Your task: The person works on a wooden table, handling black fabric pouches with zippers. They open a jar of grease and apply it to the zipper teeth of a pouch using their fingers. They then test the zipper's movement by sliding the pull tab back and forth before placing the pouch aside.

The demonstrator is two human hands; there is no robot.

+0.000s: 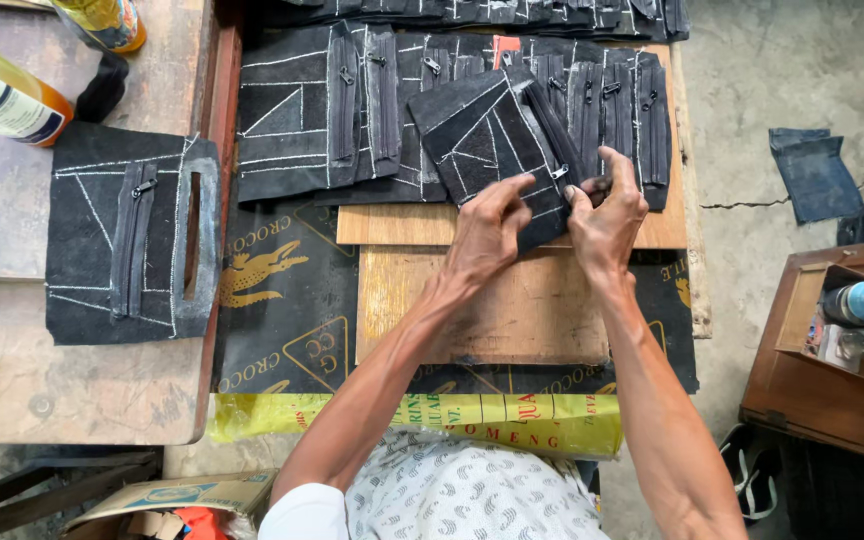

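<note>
A: Scanning left to right: two bottles [2,100] at the far-left corner of the bench [12,400], then a lone black zippered panel [132,240] with chalk lines, lying flat.

B: And the middle?

A: Row of black zippered panels [352,110] overlapping along the wooden board [512,310], on a black printed sheet [282,300].

B: Hands?

A: Left hand [487,225] has its grip pinched closed on the tilted black panel [482,140], fingers on its lower edge. Right hand [607,215] is pinched on the same panel at the zipper end, just beside the left. Panel lies over the row, touching it.

B: Far right?

A: Dark cloth scrap [814,172] on the floor, wooden box [832,350] with small containers.
</note>
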